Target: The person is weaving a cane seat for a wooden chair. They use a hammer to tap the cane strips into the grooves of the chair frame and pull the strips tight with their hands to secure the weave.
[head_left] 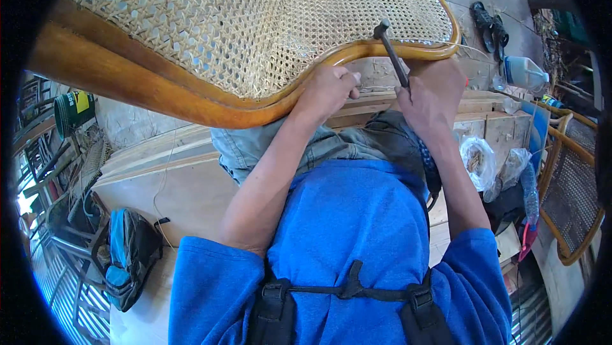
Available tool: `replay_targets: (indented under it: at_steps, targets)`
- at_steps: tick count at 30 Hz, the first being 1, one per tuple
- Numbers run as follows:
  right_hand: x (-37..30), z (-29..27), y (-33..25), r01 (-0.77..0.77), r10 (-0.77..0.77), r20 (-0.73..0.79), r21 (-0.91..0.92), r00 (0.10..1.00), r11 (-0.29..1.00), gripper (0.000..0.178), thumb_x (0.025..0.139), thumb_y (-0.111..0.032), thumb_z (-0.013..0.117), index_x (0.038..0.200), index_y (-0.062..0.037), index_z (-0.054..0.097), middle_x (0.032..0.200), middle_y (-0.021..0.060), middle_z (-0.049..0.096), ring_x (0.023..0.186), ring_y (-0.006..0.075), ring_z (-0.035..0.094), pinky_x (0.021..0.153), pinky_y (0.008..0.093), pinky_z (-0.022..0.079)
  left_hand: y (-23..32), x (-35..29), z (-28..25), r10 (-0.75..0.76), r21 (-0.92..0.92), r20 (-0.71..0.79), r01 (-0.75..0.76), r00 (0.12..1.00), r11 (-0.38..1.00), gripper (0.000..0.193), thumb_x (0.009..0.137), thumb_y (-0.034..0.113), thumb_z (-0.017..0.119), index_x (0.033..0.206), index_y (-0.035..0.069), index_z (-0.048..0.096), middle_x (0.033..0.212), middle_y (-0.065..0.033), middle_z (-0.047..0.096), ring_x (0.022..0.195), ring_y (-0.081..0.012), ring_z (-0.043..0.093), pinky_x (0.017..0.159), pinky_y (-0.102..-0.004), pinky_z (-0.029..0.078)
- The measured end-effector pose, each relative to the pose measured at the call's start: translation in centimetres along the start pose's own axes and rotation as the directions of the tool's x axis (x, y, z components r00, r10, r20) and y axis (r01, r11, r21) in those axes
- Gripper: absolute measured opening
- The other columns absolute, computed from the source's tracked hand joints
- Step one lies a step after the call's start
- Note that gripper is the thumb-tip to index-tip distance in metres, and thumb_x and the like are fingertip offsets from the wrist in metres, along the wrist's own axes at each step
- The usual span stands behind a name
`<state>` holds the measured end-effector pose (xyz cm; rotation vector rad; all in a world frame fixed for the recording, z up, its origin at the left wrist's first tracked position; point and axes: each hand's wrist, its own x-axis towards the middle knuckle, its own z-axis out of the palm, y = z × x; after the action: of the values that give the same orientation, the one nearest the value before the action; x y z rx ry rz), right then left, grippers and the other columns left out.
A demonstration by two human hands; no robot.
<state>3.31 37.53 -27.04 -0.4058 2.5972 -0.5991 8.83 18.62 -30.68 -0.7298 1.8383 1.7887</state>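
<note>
My right hand (424, 106) is closed round the handle of a hammer (394, 55). The hammer's head is up over the near rim of a woven cane chair (210, 20). The chair's curved, varnished wooden frame (185, 106) crosses in front of me, above my lap. At the bend of that frame, my left hand (326, 93) rests against the near side with its fingers curled in. Whether anything small is between those fingers is hidden. A thin cane strand (472, 47) sticks out past the frame's right end.
Wooden boards (153, 160) lie beneath me. On the left stand a backpack (131, 256) and a dark green can (73, 112). To the right are a plastic jug (526, 72), black sandals (489, 29), plastic bags (478, 161), a clear bottle (529, 192) and another caned frame (574, 179).
</note>
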Motion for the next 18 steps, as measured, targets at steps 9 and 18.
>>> replay_targets:
  at_steps: [9,18]
  targets:
    - [0.4,0.3,-0.2,0.000,0.001,0.011,-0.048,1.000,0.999,0.027,0.088,-0.022,0.049,0.088,0.0046,0.051,0.074,0.0307,0.058,0.074,0.0470,0.058,0.067,0.0534,0.045,0.2,0.2,-0.8,-0.040,-0.608,0.231,0.176,0.972,0.774,0.019,0.091,0.026,0.053,0.088,0.008,0.053,0.062,0.0060,0.041,0.043,-0.0025,0.035,0.036,-0.0183,0.026]
    - [0.2,0.8,-0.3,-0.013,0.014,0.007,-0.066,1.000,0.998,0.030,0.091,-0.026,0.047,0.086,0.0038,0.051,0.073,0.0300,0.058,0.073,0.0460,0.057,0.068,0.0507,0.043,0.4,0.1,-1.1,-0.027,-0.641,0.214,0.161,0.976,0.751,0.020,0.091,0.028,0.053,0.089,0.008,0.052,0.061,0.0079,0.039,0.044,-0.0016,0.032,0.037,-0.0174,0.024]
